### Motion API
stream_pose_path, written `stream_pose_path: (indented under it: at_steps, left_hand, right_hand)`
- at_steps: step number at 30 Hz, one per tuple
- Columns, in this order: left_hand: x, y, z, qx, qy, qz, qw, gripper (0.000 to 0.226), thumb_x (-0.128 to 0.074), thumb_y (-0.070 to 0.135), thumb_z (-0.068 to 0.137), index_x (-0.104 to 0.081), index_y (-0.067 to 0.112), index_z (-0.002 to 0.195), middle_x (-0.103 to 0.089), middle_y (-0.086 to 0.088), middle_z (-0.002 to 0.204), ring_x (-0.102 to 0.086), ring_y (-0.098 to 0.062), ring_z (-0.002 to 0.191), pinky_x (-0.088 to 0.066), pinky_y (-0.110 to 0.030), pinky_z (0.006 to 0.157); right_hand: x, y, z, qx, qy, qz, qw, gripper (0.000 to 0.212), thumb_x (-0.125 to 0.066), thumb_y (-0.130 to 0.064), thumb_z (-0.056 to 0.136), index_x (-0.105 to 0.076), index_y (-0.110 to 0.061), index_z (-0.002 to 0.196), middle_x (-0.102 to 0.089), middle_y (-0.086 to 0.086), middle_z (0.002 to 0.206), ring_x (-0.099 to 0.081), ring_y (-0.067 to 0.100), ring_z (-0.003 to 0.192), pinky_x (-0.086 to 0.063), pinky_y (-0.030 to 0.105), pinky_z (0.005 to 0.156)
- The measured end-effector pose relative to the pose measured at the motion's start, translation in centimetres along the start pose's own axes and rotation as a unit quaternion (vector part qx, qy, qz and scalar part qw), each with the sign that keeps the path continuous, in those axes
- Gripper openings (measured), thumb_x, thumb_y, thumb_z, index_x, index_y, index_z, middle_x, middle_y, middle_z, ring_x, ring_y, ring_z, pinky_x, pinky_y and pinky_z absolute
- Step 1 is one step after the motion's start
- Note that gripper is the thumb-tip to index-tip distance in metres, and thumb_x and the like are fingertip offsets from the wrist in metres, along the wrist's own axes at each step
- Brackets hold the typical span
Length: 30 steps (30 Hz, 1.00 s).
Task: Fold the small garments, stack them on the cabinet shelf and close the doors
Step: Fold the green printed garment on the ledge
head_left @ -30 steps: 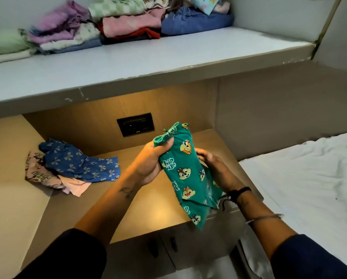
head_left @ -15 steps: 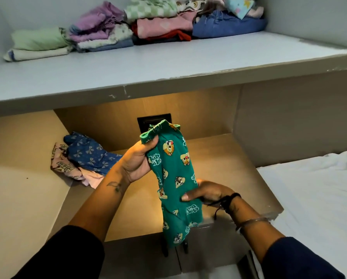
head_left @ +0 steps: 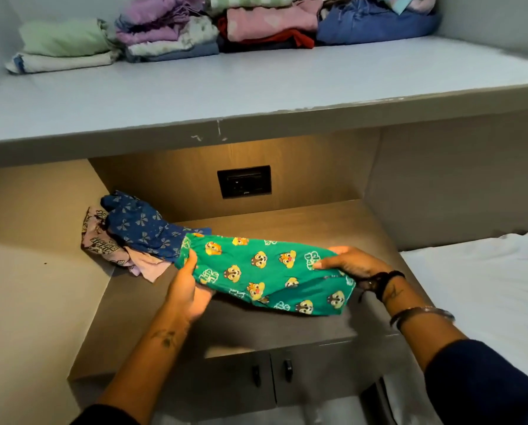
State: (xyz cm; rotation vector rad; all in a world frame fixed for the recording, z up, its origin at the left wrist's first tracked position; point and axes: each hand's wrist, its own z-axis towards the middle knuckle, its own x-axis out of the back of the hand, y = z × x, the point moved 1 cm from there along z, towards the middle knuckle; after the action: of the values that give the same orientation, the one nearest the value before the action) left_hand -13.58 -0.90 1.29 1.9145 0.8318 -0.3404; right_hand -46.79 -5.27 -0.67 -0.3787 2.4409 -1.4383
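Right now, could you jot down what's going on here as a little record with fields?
Left hand: grips one end of the green cartoon-print garment
Right hand: grips the other end
Garment pose: stretched sideways above the wooden surface
Still unfolded: blue bow-print garment lying on a pink printed garment
Upper shelf: folded stacks along the back
Lower doors: appear shut
Right side: white bed sheet
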Motion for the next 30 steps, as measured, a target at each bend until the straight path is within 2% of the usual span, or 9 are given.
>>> stream_pose_path:
  at_steps: [4, 8, 11, 14, 17, 20, 23, 26, 30]
  left_hand:
    - [3.0, -3.7, 0.7, 0.051, 0.111, 0.019, 0.992, 0.038, -0.048, 0.018, 0.099, -0.048, 0.009, 0.136, -0.06, -0.019, 0.129, -0.062, -0.035, 0.104, -0.05, -0.053, 0.087]
    - [5.6, -4.5, 1.1, 0.081, 0.187, 0.056, 0.977, 0.051, -0.052, 0.002, 0.092, -0.042, 0.01, 0.141, -0.053, -0.021, 0.138, -0.054, -0.039, 0.122, -0.046, -0.051, 0.093]
    - [6.5, -3.8, 1.3, 0.084, 0.2, 0.082, 0.973, 0.042, -0.061, 0.012, 0.09, -0.05, 0.009, 0.131, -0.061, -0.019, 0.126, -0.062, -0.036, 0.106, -0.051, -0.05, 0.085]
    - [6.6, -3.0, 1.9, 0.07, 0.217, 0.136, 0.964, 0.027, -0.066, 0.014, 0.089, -0.058, 0.007, 0.113, -0.068, -0.016, 0.104, -0.068, -0.031, 0.086, -0.057, -0.044, 0.065]
    - [5.9, -2.7, 1.9, 0.045, 0.231, 0.18, 0.955, 0.022, -0.066, 0.008, 0.088, -0.059, 0.005, 0.109, -0.068, -0.013, 0.089, -0.069, -0.029, 0.078, -0.059, -0.043, 0.062]
    - [4.8, -2.8, 1.6, -0.005, 0.217, 0.244, 0.945, 0.01, -0.064, 0.015, 0.089, -0.06, 0.01, 0.097, -0.071, -0.014, 0.098, -0.071, -0.03, 0.087, -0.059, -0.048, 0.079]
    - [3.1, -2.7, 0.9, -0.083, 0.179, 0.31, 0.93, 0.006, -0.064, 0.017, 0.088, -0.062, 0.012, 0.089, -0.072, -0.011, 0.087, -0.071, -0.022, 0.074, -0.057, -0.033, 0.057]
    - [0.5, -2.3, 0.7, -0.117, 0.143, 0.379, 0.907, 0.008, -0.067, 0.018, 0.085, -0.061, 0.012, 0.083, -0.069, -0.008, 0.079, -0.067, -0.015, 0.066, -0.048, -0.022, 0.043]
    - [-2.9, -2.4, 0.8, -0.115, 0.054, 0.457, 0.88, 0.015, -0.065, 0.018, 0.083, -0.054, 0.012, 0.075, -0.066, -0.01, 0.078, -0.067, -0.025, 0.077, -0.058, -0.04, 0.065]
  right_hand:
    - [-0.3, 0.0, 2.9, -0.017, 0.173, -0.221, 0.96, 0.031, -0.078, -0.002, 0.076, -0.06, -0.008, 0.101, -0.07, 0.009, 0.089, -0.068, 0.021, 0.078, -0.056, 0.029, 0.066]
    - [-2.6, 2.2, 3.4, 0.025, 0.281, -0.506, 0.815, 0.039, -0.065, -0.028, 0.08, -0.057, -0.021, 0.118, -0.054, 0.009, 0.125, -0.049, 0.03, 0.117, -0.044, 0.043, 0.097]
    - [-6.6, 4.4, 3.2, 0.112, 0.218, -0.553, 0.796, 0.062, -0.061, -0.049, 0.081, -0.045, -0.027, 0.137, -0.036, 0.004, 0.151, -0.028, 0.026, 0.141, -0.022, 0.048, 0.115]
    - [-11.1, 6.6, 3.2, 0.163, 0.111, -0.604, 0.773, 0.085, -0.043, -0.072, 0.08, -0.019, -0.031, 0.151, -0.006, -0.003, 0.163, -0.002, 0.022, 0.151, 0.004, 0.05, 0.119]
    - [-14.3, 8.3, 3.0, 0.161, 0.042, -0.652, 0.74, 0.093, -0.032, -0.079, 0.081, -0.014, -0.024, 0.154, -0.003, 0.003, 0.165, 0.002, 0.023, 0.151, 0.008, 0.051, 0.12]
    - [-16.8, 8.0, 2.7, 0.186, 0.085, -0.627, 0.752, 0.092, -0.043, -0.074, 0.081, -0.02, -0.02, 0.152, -0.013, 0.006, 0.163, -0.006, 0.024, 0.151, 0.001, 0.051, 0.121]
    - [-20.1, 6.5, 2.7, 0.236, 0.123, -0.584, 0.767, 0.091, -0.055, -0.064, 0.081, -0.02, -0.018, 0.152, -0.026, 0.008, 0.159, -0.021, 0.026, 0.147, -0.015, 0.049, 0.121]
    - [-22.5, 5.0, 2.9, 0.244, 0.156, -0.514, 0.807, 0.068, -0.06, -0.036, 0.083, -0.037, -0.012, 0.142, -0.05, 0.009, 0.14, -0.047, 0.028, 0.128, -0.039, 0.044, 0.108]
    - [-22.1, 3.6, 2.7, 0.203, 0.271, -0.367, 0.867, 0.034, -0.053, -0.029, 0.092, -0.054, -0.009, 0.119, -0.062, 0.013, 0.116, -0.058, 0.033, 0.105, -0.045, 0.042, 0.083]
